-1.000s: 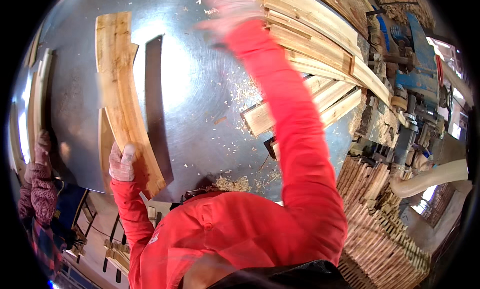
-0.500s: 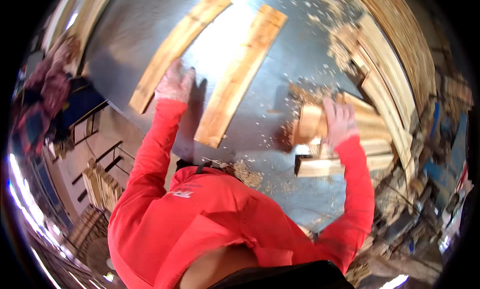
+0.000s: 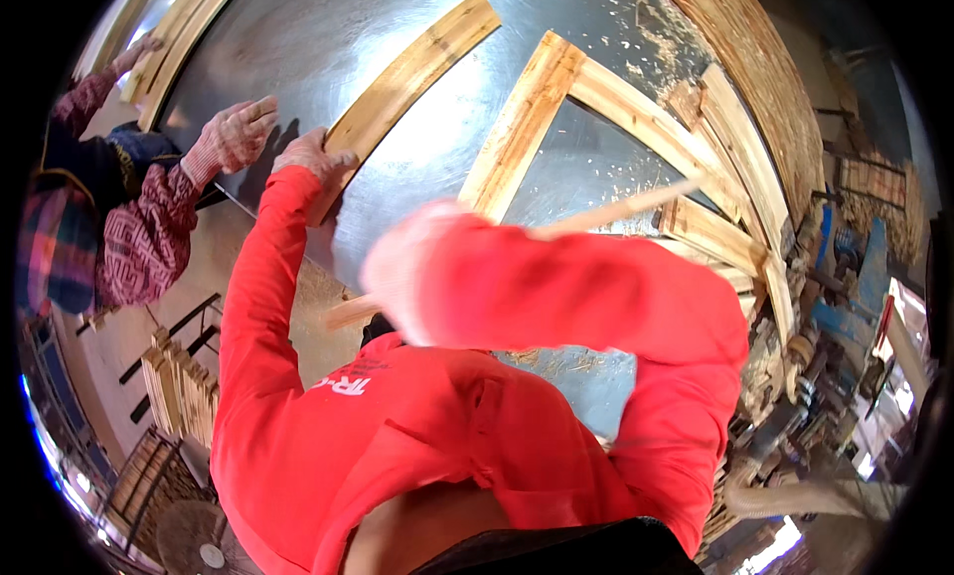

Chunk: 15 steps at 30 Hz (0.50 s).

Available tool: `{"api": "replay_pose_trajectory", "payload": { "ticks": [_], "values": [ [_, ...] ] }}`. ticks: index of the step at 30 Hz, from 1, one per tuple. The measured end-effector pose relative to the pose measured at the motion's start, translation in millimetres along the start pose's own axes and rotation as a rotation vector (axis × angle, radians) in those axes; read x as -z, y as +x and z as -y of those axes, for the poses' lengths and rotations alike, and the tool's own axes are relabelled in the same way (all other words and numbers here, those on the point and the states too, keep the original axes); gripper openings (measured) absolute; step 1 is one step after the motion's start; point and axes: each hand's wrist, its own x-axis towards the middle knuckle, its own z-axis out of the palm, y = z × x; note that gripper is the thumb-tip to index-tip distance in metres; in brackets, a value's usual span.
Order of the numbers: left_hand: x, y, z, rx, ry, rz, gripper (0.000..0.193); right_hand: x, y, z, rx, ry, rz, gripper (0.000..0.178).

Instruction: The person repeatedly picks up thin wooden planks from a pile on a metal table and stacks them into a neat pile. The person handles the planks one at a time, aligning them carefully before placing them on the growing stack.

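My left hand (image 3: 316, 156), in a pale glove, is closed on the lower part of a wooden plank (image 3: 412, 63) lying slantwise on the metal table. My right hand (image 3: 402, 267) is smeared by motion in front of my chest. A thin wooden strip (image 3: 626, 207) sticks out on both sides of it and appears gripped there; hand and sleeve cover its middle. Beyond my right forearm lies a second plank (image 3: 522, 123), its near end hidden. From its far end a third plank (image 3: 651, 123) slants right, toward the stacked wood pieces (image 3: 715, 232).
The metal table (image 3: 263, 53) carries shavings (image 3: 661, 38) at the far right. Long boards (image 3: 775, 88) line its right edge. At the left, a co-worker's gloved hand (image 3: 234, 138) hovers close to my left hand; their other hand (image 3: 139, 48) touches long boards (image 3: 184, 38).
My right hand has swung from the stack at the right across to my chest with a strip. The left plank has shifted right. A third plank now lies slanted; the co-worker's hand has come in.
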Motion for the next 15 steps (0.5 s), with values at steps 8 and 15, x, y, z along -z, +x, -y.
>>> {"api": "replay_pose_trajectory", "payload": {
  "ticks": [8, 15],
  "values": [
    [-6.3, 86.1, 122.8, -0.092, -0.655, 0.173, 0.061, -33.0, 258.8, -42.8, -0.077, -0.297, -0.15, 0.03],
    [-32.2, 72.3, 54.9, -0.221, -0.491, 0.281, 0.064, -97.6, 190.3, -74.2, 0.315, -0.071, -1.655, 0.017]
  ]
}}
